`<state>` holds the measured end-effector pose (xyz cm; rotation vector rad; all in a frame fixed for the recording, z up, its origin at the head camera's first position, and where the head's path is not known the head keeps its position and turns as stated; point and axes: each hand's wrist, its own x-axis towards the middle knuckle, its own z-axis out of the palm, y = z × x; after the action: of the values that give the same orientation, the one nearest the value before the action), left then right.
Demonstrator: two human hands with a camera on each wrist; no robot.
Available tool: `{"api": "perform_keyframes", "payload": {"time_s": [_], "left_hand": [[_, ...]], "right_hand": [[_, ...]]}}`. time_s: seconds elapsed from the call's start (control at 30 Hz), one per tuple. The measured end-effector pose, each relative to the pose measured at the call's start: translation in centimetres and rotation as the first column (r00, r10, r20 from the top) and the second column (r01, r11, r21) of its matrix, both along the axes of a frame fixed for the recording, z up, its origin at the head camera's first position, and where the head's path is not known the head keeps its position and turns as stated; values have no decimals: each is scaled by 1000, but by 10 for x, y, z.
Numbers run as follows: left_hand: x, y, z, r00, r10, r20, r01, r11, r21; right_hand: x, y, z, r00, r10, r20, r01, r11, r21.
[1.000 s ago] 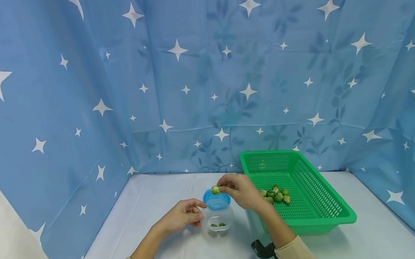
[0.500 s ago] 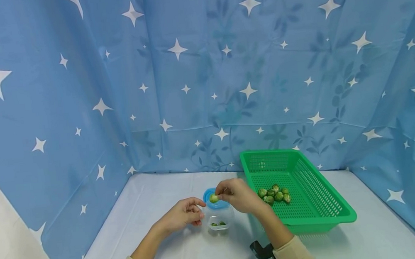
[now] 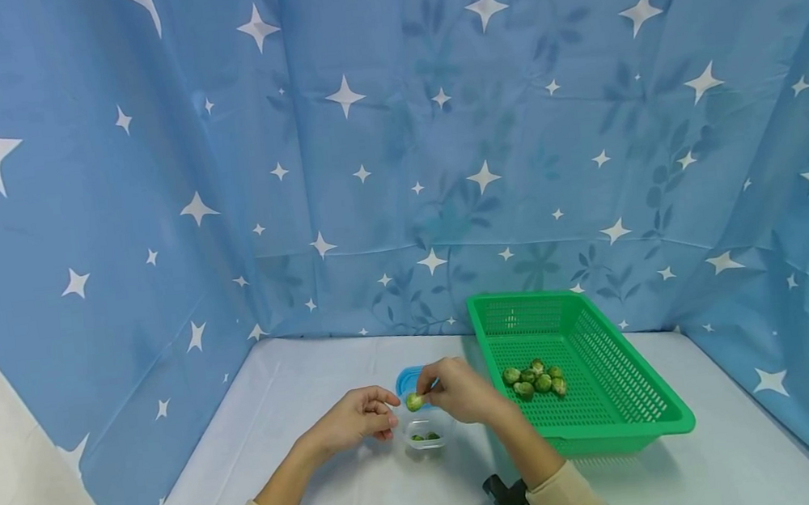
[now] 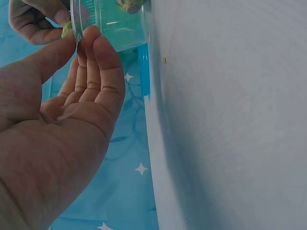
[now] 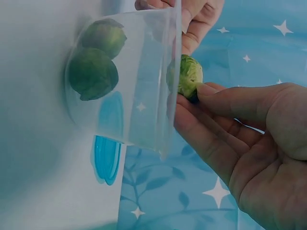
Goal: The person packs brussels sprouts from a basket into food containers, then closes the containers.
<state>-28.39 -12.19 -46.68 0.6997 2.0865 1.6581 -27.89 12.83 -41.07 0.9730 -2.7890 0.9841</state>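
Observation:
A small clear plastic container stands on the table, with two Brussels sprouts lying at its bottom. My left hand is at its left side; in the left wrist view the thumb and fingertips lie on either side of the rim, gripping it. My right hand pinches another Brussels sprout between thumb and fingers, right at the container's open mouth. A blue lid lies behind the container, partly covered by my right hand in the head view.
To the right stands a green perforated basket with several Brussels sprouts grouped at its left side. A white cloth covers the table. A blue star-patterned curtain hangs behind and along both sides.
My right hand has come down and slightly left with the pinched sprout, from above the lid toward the container's mouth. The left hand has stayed in place.

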Motion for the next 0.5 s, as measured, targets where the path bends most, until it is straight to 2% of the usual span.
{"api": "perform_keyframes", "payload": {"time_s": [0.27, 0.5], "left_hand": [[1, 0, 0, 1000, 3, -3, -3, 1000, 0], [1, 0, 0, 1000, 5, -9, -5, 1000, -6]], "right_hand": [[1, -4, -7, 999, 48, 7, -48, 999, 16], [1, -11, -14, 999, 37, 7, -37, 999, 39]]}}
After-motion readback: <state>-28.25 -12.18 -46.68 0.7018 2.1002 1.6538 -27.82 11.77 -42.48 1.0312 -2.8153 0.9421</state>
